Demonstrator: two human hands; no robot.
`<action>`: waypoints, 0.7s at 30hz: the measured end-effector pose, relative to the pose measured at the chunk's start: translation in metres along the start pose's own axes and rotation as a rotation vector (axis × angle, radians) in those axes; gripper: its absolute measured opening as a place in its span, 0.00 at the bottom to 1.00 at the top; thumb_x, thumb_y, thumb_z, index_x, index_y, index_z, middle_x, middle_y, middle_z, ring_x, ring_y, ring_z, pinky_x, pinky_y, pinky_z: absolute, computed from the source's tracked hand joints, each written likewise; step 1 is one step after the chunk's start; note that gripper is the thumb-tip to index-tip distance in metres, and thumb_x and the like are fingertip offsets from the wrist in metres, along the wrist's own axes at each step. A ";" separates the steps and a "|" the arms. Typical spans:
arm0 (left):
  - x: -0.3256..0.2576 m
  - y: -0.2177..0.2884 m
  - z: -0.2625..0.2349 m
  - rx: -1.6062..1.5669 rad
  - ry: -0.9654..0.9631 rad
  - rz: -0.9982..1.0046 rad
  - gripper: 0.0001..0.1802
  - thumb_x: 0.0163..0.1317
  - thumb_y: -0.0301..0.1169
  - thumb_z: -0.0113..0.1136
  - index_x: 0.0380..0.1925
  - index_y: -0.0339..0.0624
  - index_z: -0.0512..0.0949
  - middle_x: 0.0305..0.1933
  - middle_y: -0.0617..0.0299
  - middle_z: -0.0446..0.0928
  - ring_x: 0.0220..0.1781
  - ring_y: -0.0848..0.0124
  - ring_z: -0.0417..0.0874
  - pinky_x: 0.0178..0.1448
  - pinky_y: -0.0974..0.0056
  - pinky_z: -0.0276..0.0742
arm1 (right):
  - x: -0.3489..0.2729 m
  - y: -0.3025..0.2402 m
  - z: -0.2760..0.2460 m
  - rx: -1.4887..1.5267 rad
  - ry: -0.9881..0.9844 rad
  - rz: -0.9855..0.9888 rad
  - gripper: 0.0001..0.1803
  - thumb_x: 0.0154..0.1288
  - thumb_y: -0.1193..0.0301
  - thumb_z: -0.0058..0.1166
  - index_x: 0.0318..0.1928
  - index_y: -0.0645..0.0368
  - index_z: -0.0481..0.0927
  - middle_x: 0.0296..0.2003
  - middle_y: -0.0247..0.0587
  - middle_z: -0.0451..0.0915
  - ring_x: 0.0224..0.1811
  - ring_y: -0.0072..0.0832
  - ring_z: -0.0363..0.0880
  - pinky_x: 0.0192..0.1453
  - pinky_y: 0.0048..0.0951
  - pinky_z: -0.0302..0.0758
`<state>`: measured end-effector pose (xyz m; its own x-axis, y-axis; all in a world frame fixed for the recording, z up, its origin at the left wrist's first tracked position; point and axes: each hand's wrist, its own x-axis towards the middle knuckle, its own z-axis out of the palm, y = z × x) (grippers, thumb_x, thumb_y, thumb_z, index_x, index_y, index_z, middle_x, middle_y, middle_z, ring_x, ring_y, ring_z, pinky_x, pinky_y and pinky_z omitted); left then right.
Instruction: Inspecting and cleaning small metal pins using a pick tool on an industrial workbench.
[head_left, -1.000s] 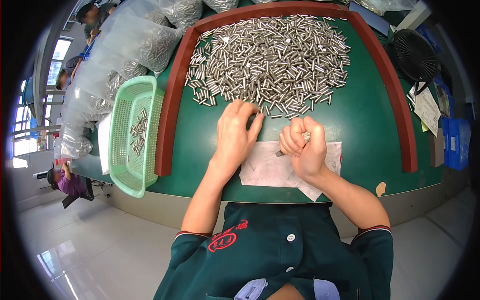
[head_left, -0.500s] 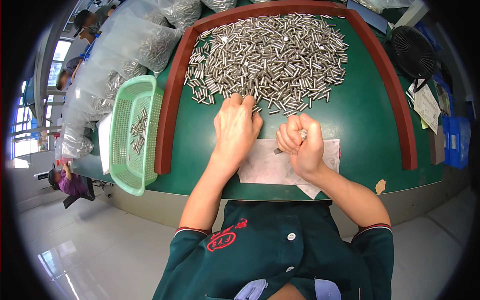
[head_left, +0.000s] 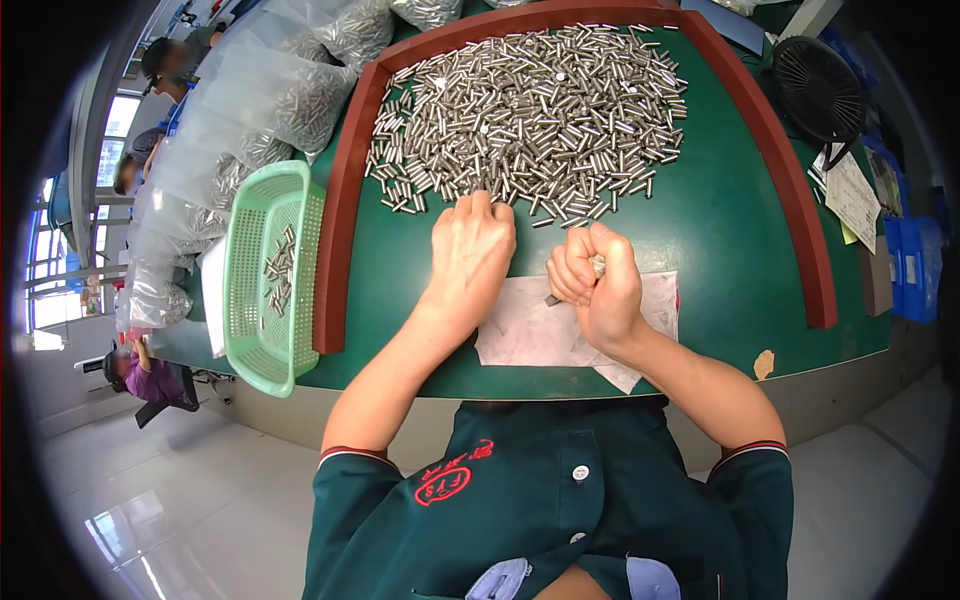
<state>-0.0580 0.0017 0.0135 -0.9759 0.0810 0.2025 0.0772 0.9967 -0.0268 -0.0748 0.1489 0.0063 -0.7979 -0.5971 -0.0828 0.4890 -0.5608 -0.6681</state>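
A broad heap of short metal pins point(head_left: 530, 110) lies on the green tabletop. At its near edge is my left hand point(head_left: 472, 250), back upward, fingers curled together and their tips hidden. Whether a pin is between them cannot be seen. My right hand point(head_left: 605, 290), to the right and a little nearer, is closed in a fist. Something pale shows beside its thumb, and a small grey end sticks out below the fingers; I cannot make out what it is. Beneath the right fist lies a stained pale cloth or sheet point(head_left: 525, 335).
Dark red rails point(head_left: 340, 240) border the heap on three sides. A green plastic basket point(head_left: 240, 330) with some pins stands outside the left rail. Clear bags of pins point(head_left: 310, 110) line the far left. A black fan point(head_left: 818, 90) and papers point(head_left: 852, 208) are at right.
My left hand has shifted slightly and its thumb is now tucked in closer to the fingers; the left elbow has swung outward. My right fist stays nearly in place.
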 end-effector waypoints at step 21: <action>-0.029 -0.008 -0.013 -0.967 0.078 -0.018 0.07 0.45 0.17 0.56 0.27 0.34 0.76 0.29 0.58 0.74 0.33 0.67 0.75 0.36 0.68 0.69 | 0.003 0.002 -0.003 0.034 0.019 0.012 0.22 0.63 0.63 0.27 0.12 0.55 0.52 0.07 0.29 0.52 0.10 0.17 0.46 0.16 0.21 0.48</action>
<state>-0.0278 -0.0085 0.0206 -0.9650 0.0316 0.2605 0.2311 0.5730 0.7863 -0.0774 0.1481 0.0027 -0.7982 -0.5933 -0.1045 0.5099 -0.5730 -0.6416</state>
